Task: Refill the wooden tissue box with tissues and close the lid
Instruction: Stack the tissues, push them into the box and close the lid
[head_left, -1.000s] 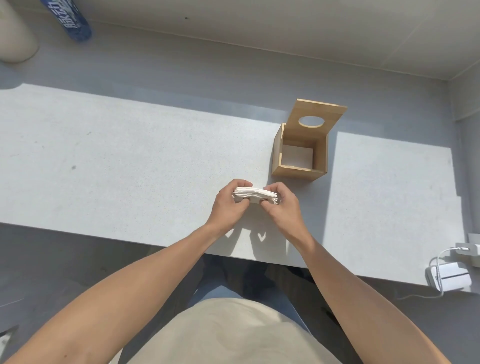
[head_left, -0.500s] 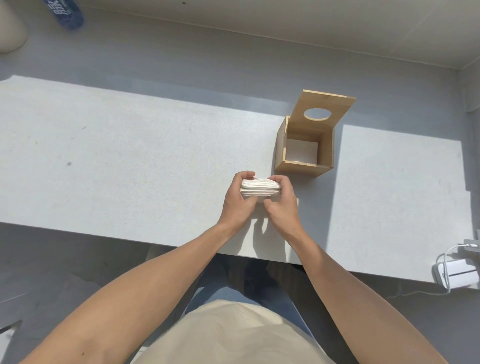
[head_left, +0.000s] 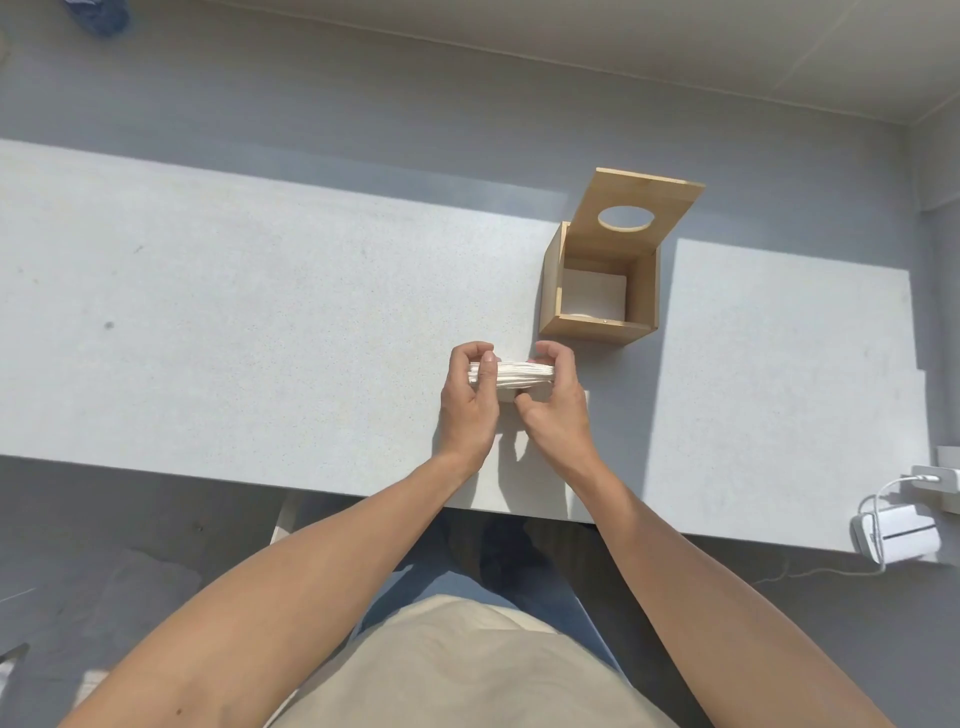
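A white stack of tissues (head_left: 519, 375) is held just above the grey table (head_left: 234, 338), pinched at its two ends. My left hand (head_left: 470, 397) grips the left end and my right hand (head_left: 558, 397) grips the right end. The wooden tissue box (head_left: 597, 325) stands a short way beyond and to the right of my hands. Its lid (head_left: 636, 208), with a round hole, is tipped up and back, so the box is open. Something white lies flat on the box's bottom.
A white charger with a coiled cable (head_left: 893, 535) lies at the table's right front corner, next to a white power block (head_left: 935, 478). A blue object (head_left: 98, 15) sits far back left. The table's front edge runs just under my forearms.
Both hands have carried the tissue stack a little forward, closer to the open box. The box and its lid have not moved.
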